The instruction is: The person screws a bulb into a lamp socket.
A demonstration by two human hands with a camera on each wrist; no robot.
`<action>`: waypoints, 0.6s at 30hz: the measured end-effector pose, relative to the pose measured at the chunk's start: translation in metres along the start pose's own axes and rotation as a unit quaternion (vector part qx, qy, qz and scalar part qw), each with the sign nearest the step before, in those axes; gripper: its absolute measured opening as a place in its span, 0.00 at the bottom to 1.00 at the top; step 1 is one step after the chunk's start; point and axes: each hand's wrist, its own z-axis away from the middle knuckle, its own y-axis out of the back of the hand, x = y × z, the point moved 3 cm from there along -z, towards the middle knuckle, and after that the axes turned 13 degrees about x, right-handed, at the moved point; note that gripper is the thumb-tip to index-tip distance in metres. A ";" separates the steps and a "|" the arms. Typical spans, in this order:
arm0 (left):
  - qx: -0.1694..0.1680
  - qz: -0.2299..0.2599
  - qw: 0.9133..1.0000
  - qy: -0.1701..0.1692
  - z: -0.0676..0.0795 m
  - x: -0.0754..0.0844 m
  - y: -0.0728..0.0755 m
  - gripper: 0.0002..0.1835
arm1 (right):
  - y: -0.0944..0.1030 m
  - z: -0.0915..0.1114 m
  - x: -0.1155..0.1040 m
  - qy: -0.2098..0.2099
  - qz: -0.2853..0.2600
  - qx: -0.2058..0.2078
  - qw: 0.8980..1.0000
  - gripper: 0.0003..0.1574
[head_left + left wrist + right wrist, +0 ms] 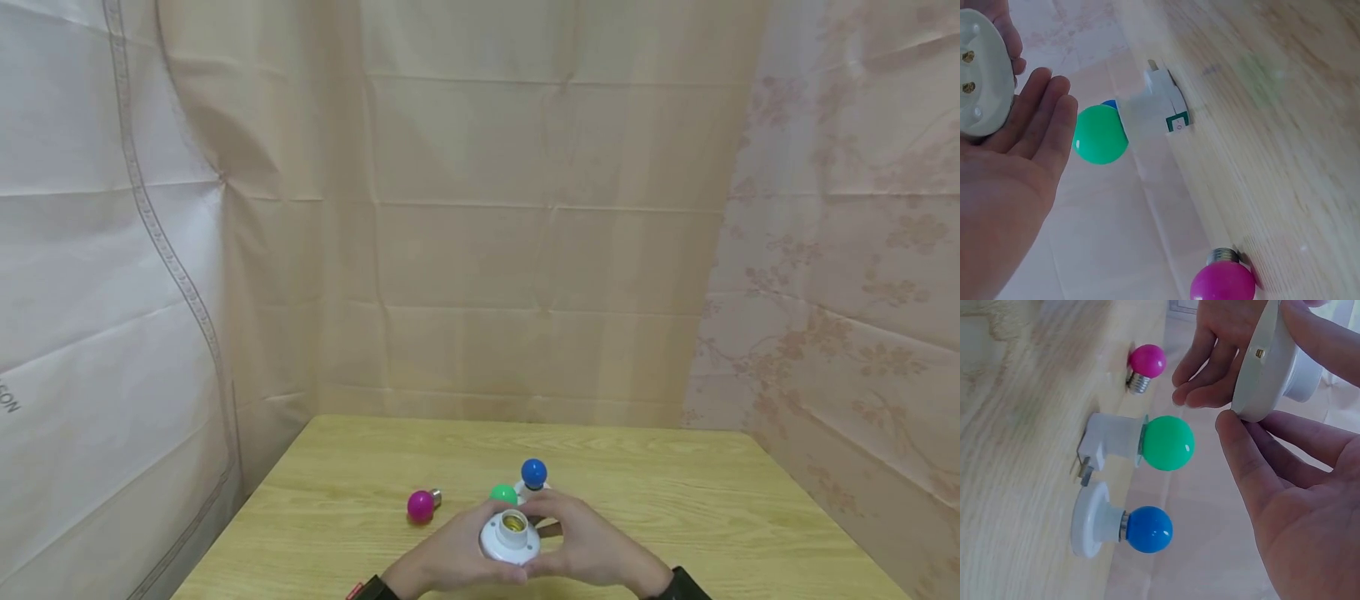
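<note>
Over the front of the table I hold a round white lamp holder (506, 550) in both hands, its brass-lined socket facing up in the head view. My left hand (455, 552) grips its left side, thumb in front and fingers behind. From the right, my right hand (592, 543) holds the rim between thumb and fingers. Two brass screws show on the underside in the left wrist view. Behind the hands are a green bulb (1168, 443) in a white plug-in socket (1113, 435) and a blue bulb (1149, 529) in another round white lamp holder (1088, 519).
A magenta bulb (421, 506) with a silver screw base lies on the wooden table (345, 467), left of the hands. Beige cloth (465, 250) hangs behind the table, with a white sheet (97, 333) on the left and flowered cloth (840, 292) on the right.
</note>
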 end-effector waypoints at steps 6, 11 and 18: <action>-0.045 0.001 0.999 0.009 0.005 -0.007 -0.002 0.36 | -0.007 0.005 0.008 0.004 0.001 -0.014 1.000 0.37; -0.109 0.044 0.993 0.031 0.011 -0.012 -0.007 0.34 | -0.017 0.010 0.020 -0.050 -0.035 -0.049 0.997 0.33; -0.127 0.025 0.991 0.031 0.014 -0.024 -0.012 0.31 | -0.031 0.013 0.031 -0.065 -0.009 -0.083 0.994 0.34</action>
